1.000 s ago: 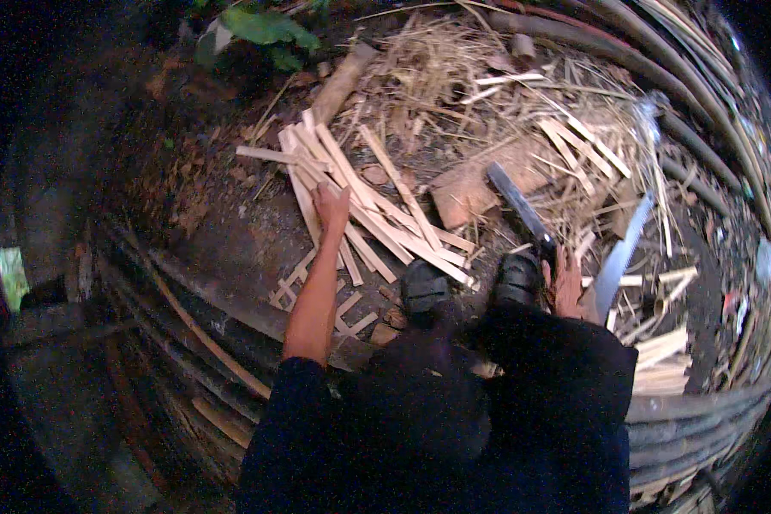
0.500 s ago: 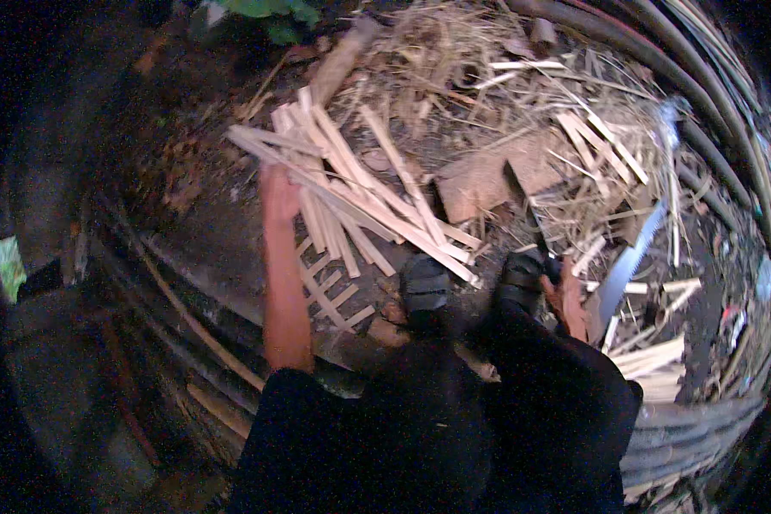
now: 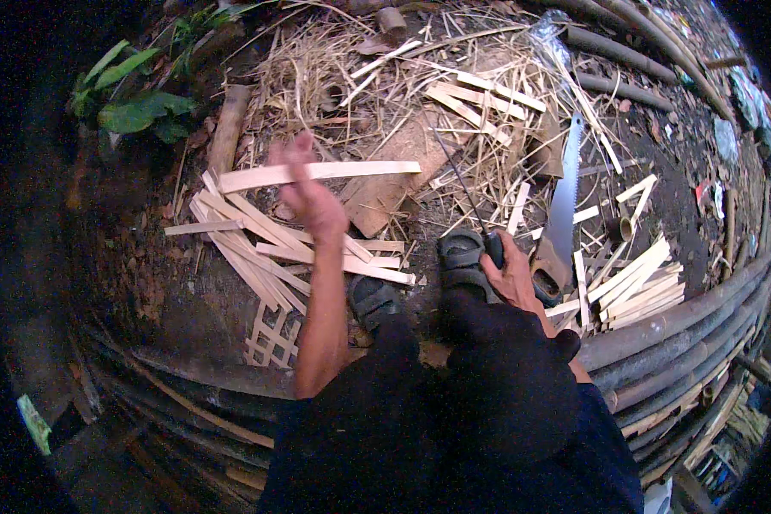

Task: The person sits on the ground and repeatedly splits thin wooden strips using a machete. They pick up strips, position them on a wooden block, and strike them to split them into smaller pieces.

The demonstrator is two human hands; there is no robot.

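Note:
My left hand, smeared by motion, is closed around a pale, flat bamboo strip held crosswise above the ground. Below it lies a loose heap of similar strips, near my left sandal. My right hand grips the dark handle of a knife, beside my right sandal. The thin blade points up and leftward, toward a flat wooden block. A handsaw lies just right of my right hand, its wooden handle nearest me.
Bamboo shavings cover the far ground. More split strips are stacked at right, and a small woven lattice lies at left. Bamboo poles run along the near edge; others lie far right. Green leaves grow at far left.
My left hand has lifted from the strip heap, moving right with one strip. The view has shifted. My right hand still holds the knife low by the sandal.

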